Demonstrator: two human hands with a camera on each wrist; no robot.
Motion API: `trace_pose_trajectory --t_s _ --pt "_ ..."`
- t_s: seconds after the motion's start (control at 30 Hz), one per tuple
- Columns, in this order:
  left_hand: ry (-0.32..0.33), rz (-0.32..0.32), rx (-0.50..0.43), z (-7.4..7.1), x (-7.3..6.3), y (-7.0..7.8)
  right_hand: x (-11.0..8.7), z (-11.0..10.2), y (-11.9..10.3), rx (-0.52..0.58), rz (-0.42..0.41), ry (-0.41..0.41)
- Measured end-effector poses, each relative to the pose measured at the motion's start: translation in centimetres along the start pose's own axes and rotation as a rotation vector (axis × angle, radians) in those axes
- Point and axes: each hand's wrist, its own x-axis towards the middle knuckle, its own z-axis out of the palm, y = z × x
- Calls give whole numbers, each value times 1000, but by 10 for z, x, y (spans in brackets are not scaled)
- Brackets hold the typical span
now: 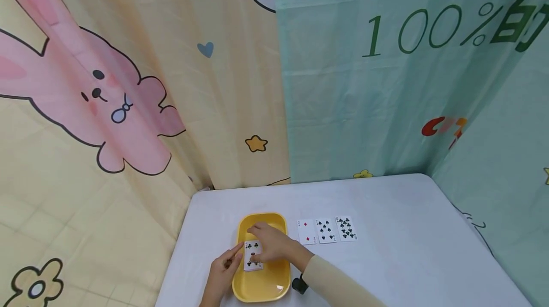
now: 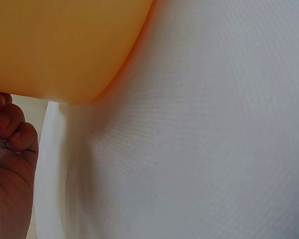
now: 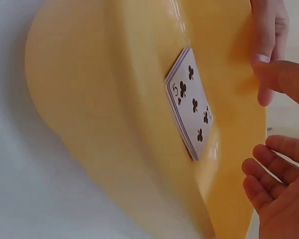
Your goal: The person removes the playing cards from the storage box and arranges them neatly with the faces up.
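A yellow tray (image 1: 261, 290) lies on the white table, with a small stack of playing cards (image 3: 189, 107) inside it; the five of clubs is face up on top. At the tray's left side, my left hand (image 1: 220, 271) grips the rim with curled fingers; the left wrist view catches that hand (image 2: 12, 169) at the tray's edge. Over the tray reaches my right hand (image 1: 274, 242), its thumb overlapping the cards in the head view. From the right wrist, the same right hand (image 3: 284, 191) shows relaxed, spread fingers, apart from the stack.
Three face-up cards lie in a row right of the tray: a two of diamonds (image 1: 307, 232), a spades card (image 1: 326, 231) and a clubs card (image 1: 346, 229). A small black object (image 1: 299, 285) sits by the tray's right side. Printed curtains (image 1: 240, 107) hang behind the table.
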Motion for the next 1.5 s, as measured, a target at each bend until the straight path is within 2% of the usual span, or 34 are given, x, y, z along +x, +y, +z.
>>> trace_pose_trajectory --t_s 0.2,0.3,0.5,0.67,0.93,1.3,1.5 --pt "27 63 -13 3 -1 -3 4 16 -1 -34 20 -59" --pt "34 72 -13 3 -2 -5 2 24 0 -94 39 -92" --pt "27 46 -9 2 -2 -3 0 34 2 -237 31 -123" --pt "18 18 1 2 -2 -1 1 39 1 -263 46 -101" --pt "35 48 2 2 -2 -3 9 45 4 -220 87 -58" --pt "26 -7 3 1 -2 0 13 50 8 -167 97 -38" --pt "40 3 4 3 -2 0 13 52 10 -150 96 -32"
